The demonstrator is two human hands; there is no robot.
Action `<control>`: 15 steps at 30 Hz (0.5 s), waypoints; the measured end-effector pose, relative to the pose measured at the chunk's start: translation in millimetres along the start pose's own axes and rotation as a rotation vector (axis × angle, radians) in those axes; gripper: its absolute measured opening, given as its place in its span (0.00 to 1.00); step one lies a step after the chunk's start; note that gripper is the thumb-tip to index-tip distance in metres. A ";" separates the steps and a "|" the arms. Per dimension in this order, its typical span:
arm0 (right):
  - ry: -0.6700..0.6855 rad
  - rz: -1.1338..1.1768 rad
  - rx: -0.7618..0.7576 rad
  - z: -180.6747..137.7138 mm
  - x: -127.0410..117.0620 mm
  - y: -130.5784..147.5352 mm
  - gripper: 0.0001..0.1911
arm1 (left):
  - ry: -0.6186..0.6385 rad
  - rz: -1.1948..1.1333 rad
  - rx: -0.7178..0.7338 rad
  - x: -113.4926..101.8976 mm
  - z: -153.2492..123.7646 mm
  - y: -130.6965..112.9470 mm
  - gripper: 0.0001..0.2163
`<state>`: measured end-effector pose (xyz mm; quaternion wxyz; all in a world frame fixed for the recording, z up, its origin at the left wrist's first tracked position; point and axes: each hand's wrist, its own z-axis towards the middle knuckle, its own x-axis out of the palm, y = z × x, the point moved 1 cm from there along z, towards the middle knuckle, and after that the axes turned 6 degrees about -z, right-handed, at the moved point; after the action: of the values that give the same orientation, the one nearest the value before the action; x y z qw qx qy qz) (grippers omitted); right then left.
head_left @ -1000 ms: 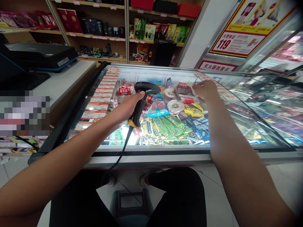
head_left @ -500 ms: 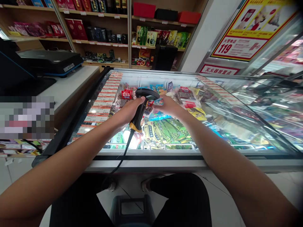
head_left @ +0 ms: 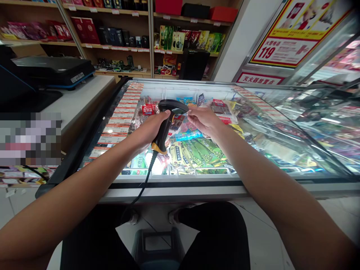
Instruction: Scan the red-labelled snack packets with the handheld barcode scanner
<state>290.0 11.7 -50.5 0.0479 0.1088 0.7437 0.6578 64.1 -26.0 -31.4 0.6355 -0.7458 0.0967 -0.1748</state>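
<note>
My left hand [head_left: 157, 125] is wrapped round the grip of a black and yellow barcode scanner [head_left: 164, 131], thumb on top. A black cable runs down from the scanner's base toward my lap. My right hand [head_left: 204, 119] is at the front end of the scanner's head, thumb and forefinger pinched close to its edge. What those fingers hold, if anything, is too small to make out. Both hands are above the glass top of a chest freezer [head_left: 180, 190]. Under the glass lie a green bag [head_left: 209, 152], blue packets [head_left: 188, 135] and red-labelled packs [head_left: 148, 109].
Price labels [head_left: 118, 116] line the glass on the left. A counter [head_left: 97, 90] with a black scale [head_left: 53, 69] stands at left. Shelves of boxed goods [head_left: 112, 37] and a black box [head_left: 194, 63] are behind. A grey stool [head_left: 157, 240] is between my legs.
My right hand has shifted slightly up and right, its fingertips now nearer the front edge of the scanner's head. The scanner stays in my left hand. The view has shifted a little.
</note>
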 end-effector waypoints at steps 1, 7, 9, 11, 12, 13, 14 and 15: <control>0.016 0.031 -0.001 1.3 -2.4 2.9 0.11 | 0.017 0.004 0.009 0.4 -1.5 -1.4 0.22; -0.063 0.068 -0.088 5.4 -18.7 21.0 0.10 | 0.222 0.076 0.059 4.4 -11.5 -9.3 0.22; -0.096 0.038 -0.120 6.0 -22.2 23.9 0.10 | 0.272 0.110 0.058 4.9 -14.5 -10.8 0.22; -0.108 0.036 -0.141 6.6 -24.5 24.9 0.10 | 0.304 0.136 0.027 5.1 -17.3 -11.6 0.22; -0.105 0.047 -0.146 6.8 -25.2 25.1 0.10 | 0.312 0.141 0.007 5.1 -18.6 -11.9 0.23; -0.100 0.065 -0.154 6.8 -25.7 25.4 0.10 | 0.316 0.142 -0.012 5.2 -19.6 -12.1 0.23; -0.096 0.082 -0.162 6.6 -26.0 25.9 0.10 | 0.318 0.138 -0.027 5.3 -20.5 -12.2 0.23; -0.097 0.091 -0.171 6.0 -26.1 26.6 0.10 | 0.319 0.132 -0.039 5.3 -21.0 -12.1 0.23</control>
<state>319.4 14.6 -26.8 0.0630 0.1697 0.6761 0.7142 60.1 -45.0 -16.0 0.6076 -0.7129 0.2482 -0.2468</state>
